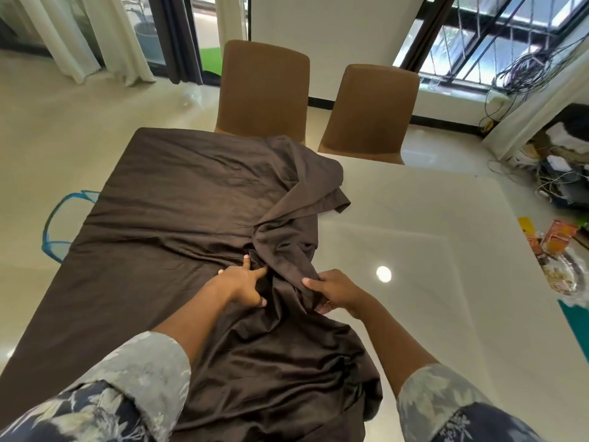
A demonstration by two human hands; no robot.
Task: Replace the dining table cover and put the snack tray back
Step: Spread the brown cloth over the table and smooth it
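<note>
On the left half of the white dining table [430, 250] I see the dark brown table cover [178, 193] lying flat, bunched into a twisted heap at the middle and near edge, with the right half of the tabletop bare. My view shows the left hand [242, 283] with straight, spread fingers pressing into the folds, while the right hand [334, 290] has its fingers and thumb curled round a twisted fold of the cloth just beside it. The snack tray [561, 269] sits off past the table's right edge, well apart from both hands, and two brown chairs [264, 87] stand at the far side.
</note>
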